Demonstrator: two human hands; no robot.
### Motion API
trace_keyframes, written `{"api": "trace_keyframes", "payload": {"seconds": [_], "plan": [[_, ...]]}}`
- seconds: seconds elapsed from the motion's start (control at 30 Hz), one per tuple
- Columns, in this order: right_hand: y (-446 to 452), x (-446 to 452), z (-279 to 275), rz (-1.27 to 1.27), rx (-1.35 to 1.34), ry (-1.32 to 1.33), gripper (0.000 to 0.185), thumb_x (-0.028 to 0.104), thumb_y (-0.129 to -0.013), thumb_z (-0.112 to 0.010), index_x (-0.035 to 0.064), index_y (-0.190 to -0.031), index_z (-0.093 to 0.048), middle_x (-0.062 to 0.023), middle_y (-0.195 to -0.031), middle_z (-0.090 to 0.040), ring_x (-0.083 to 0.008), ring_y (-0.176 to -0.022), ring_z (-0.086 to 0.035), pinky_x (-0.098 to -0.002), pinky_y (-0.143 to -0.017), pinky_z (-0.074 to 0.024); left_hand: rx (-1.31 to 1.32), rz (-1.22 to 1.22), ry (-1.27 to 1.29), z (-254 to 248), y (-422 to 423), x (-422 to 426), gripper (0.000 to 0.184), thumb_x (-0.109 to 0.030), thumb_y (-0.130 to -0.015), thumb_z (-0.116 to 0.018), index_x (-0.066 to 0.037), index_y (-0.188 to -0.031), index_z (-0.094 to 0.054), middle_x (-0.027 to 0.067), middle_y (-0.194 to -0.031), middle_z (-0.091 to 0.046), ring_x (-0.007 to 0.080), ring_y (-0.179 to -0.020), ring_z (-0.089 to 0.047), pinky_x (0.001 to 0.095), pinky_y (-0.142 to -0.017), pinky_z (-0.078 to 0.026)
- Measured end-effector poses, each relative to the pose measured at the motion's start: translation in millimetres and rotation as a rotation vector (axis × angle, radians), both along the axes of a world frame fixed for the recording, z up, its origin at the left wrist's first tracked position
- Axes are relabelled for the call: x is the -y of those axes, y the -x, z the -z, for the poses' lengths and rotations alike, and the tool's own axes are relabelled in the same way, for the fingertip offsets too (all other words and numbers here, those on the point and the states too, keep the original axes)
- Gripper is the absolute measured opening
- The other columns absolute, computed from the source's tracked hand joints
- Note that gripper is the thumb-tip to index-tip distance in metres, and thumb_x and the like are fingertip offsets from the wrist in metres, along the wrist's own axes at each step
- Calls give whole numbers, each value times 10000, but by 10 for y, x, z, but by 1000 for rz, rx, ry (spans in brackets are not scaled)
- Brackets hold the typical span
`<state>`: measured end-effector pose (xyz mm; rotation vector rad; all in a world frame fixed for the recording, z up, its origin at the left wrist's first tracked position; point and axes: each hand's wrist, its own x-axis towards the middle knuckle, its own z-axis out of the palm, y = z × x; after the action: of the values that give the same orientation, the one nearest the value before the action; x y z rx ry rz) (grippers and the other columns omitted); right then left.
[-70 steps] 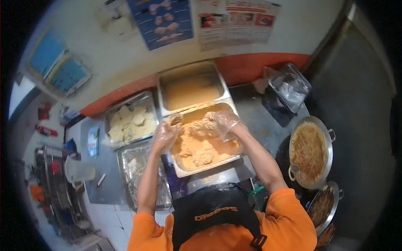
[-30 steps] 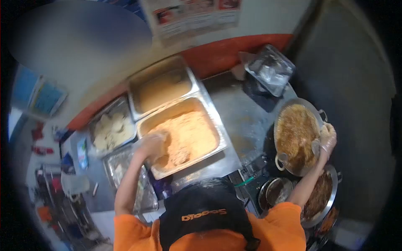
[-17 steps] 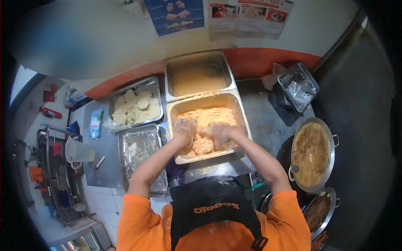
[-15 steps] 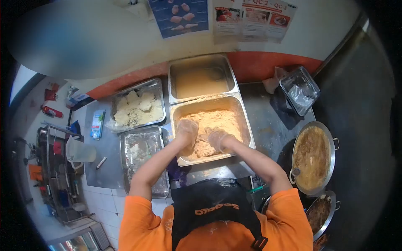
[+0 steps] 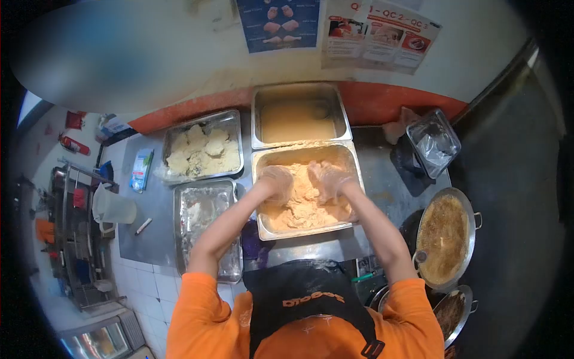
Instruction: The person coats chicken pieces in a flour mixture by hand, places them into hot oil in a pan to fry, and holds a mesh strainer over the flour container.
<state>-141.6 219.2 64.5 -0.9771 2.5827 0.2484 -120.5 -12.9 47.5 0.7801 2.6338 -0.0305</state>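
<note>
Both my hands wear clear plastic gloves and work inside a deep steel pan (image 5: 256, 157) of orange-tinted breading flour (image 5: 305, 218). My left hand (image 5: 277, 184) is at the pan's left side, its fingers blurred and partly sunk in the flour. My right hand (image 5: 330, 179) is at the right side, with fingers stretched toward the back and apart. Lumpy, flour-coated clumps lie between and in front of the hands; I cannot make out what is inside them. Directly behind stands another steel pan (image 5: 257, 113) of murky orange-brown liquid.
To the left are a tray of pale floured pieces (image 5: 203, 149) and a flour-dusted tray (image 5: 206, 209). A plastic jug (image 5: 113, 206), marker (image 5: 143, 225) and blue-white packet (image 5: 140, 170) lie further left. On the right are a plastic-lined container (image 5: 435, 146) and a large pan of frothy brown oil (image 5: 443, 239).
My hands have moved from the front of the flour pan toward its back and further apart. The clumps in front now show more fully. The camera view has shifted slightly.
</note>
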Motion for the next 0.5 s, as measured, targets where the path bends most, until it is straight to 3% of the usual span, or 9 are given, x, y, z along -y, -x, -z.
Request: {"api": "trace_keyframes", "payload": {"seconds": [0.1,0.17,0.27,0.37,0.4,0.43,0.47,0.5], "plan": [[-49,44,674,-26,66,150,463,289,-848,-691,46,-1237,-627,-237,-1145,-696,-399,-1089,-668,-459,-933,-529,93,41,-38,-99,104,69,295,-197,-744,-664,28,-926,-719,236,-958,-718,372,-947,-704,444,-807,-559],[14,117,1028,-25,144,83,521,365,-864,-688,61,-1276,-593,-253,-1159,-685,-392,-1113,-658,-457,-950,-521,51,12,-166,-130,112,185,337,-217,-763,-660,41,-976,-701,239,-971,-713,380,-965,-693,439,-833,-551],[-45,70,278,246,216,230,590,430,-868,-669,41,-1300,-568,-260,-1157,-684,-380,-1102,-666,-462,-948,-521,-76,-142,-465,-336,-7,314,375,-218,-778,-666,39,-1050,-674,251,-981,-700,398,-975,-674,430,-850,-541],[12,146,-78,422,81,252,641,357,-843,-713,-9,-1332,-519,-272,-1091,-685,-366,-1072,-676,-449,-913,-537,-57,-327,-626,-668,-87,364,390,-221,-805,-678,-14,-1133,-644,244,-1024,-681,404,-981,-655,442,-866,-528],[-111,64,-31,179,-203,305,742,411,-869,-661,-56,-1415,-471,-249,-1146,-692,-361,-1086,-676,-472,-971,-507,-40,-361,-635,-625,-63,422,405,-234,-825,-691,-47,-1178,-627,230,-1068,-673,393,-1004,-648,447,-881,-521],[-90,25,117,156,-178,269,770,388,-859,-681,-42,-1444,-424,-262,-1166,-675,-369,-1098,-666,-472,-964,-513,-21,-390,-642,-559,-71,473,423,-248,-846,-704,-80,-1223,-610,217,-1113,-666,382,-1027,-641,452,-895,-515],[-44,69,131,130,-161,232,806,366,-849,-700,-28,-1474,-378,-274,-1187,-657,-377,-1109,-657,-472,-956,-518,-268,-347,-762,-475,-135,478,398,-233,-837,-697,-70,-1194,-634,193,-1061,-687,386,-981,-653,451,-865,-527],[-52,82,143,165,-54,211,794,345,-834,-715,-22,-1458,-390,-280,-1188,-654,-383,-1099,-658,-464,-951,-524,-307,-401,-717,-395,-164,466,382,-223,-836,-690,-72,-1184,-644,189,-1048,-691,385,-969,-656,453,-858,-529]]}}
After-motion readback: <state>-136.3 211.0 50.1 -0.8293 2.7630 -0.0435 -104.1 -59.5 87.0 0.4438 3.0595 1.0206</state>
